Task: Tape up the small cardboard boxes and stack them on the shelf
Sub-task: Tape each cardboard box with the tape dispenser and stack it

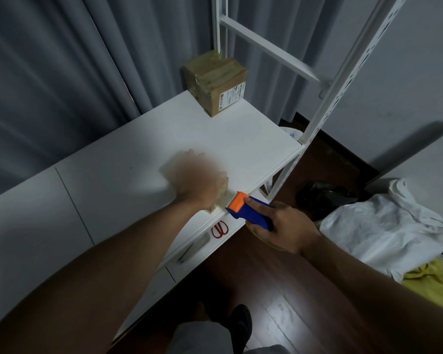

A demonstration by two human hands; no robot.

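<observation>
A taped brown cardboard box (pixel 216 84) with a white label stands at the far corner of the white shelf (pixel 128 175). My left hand (pixel 197 178), blurred by motion, lies over a small pale box (pixel 40 200) near the shelf's front edge and hides most of it; its grip is unclear. Just to the right, my right hand (pixel 281 226) grips a blue and orange tape dispenser (pixel 248 209), whose orange head sits at the box's near corner.
Red scissors (pixel 220 229) and a slim metal tool (pixel 193 247) lie on a lower shelf board. White shelf uprights (pixel 340 72) rise at the right. White and yellow cloths (pixel 384 231) and a black bag (pixel 322 198) lie on the dark wooden floor.
</observation>
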